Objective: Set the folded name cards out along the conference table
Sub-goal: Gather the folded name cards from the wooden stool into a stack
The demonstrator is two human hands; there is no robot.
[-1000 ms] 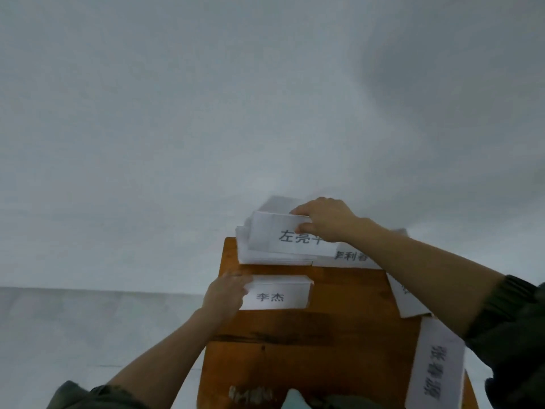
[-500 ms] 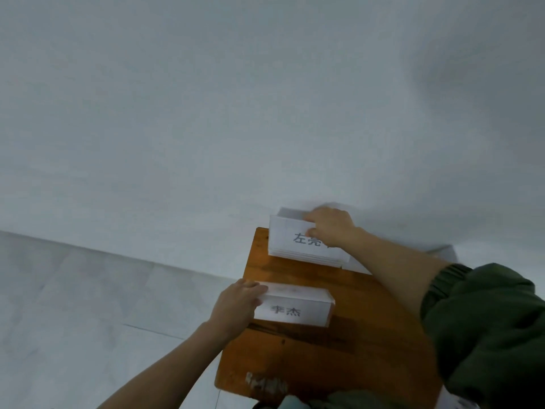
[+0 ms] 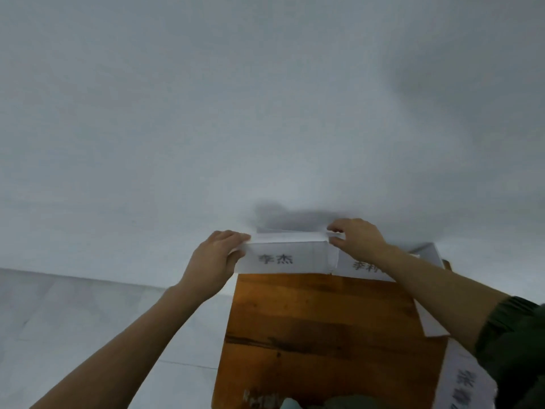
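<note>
A folded white card (image 3: 287, 256) is held between both hands at the far edge of a wooden table (image 3: 324, 320). The left hand (image 3: 213, 261) grasps its left end, at 9 o'clock from the card, with the fingers laid over the top fold and the thumb pressed on the front face. The right hand (image 3: 358, 240) pinches the upper right corner, at 2 o'clock from the card, between thumb and fingertips. The card is seen upright, its printed face turned to the camera, and its lower edge meets the far edge of the table; whether it rests on the wood or is lifted slightly cannot be told.

The card is of thin matte paper, folded to a long ridge on top, with two dark printed characters in the middle of a flat rectangular face. A second card (image 3: 365, 265) lies just beside it at 3 o'clock, partly hidden under the right wrist. A third card (image 3: 464, 388) is seen at 5 o'clock, at the near right corner, with its text running vertically.

The table is of orange-brown wood with a dark grain streak across it and a smooth, slightly shiny surface. Pale paper sheets (image 3: 430, 252) are visible behind the right forearm. A dark green sleeve (image 3: 519, 349) with a ribbed cuff covers the right arm. The wall (image 3: 265, 98) behind is plain grey-white.
</note>
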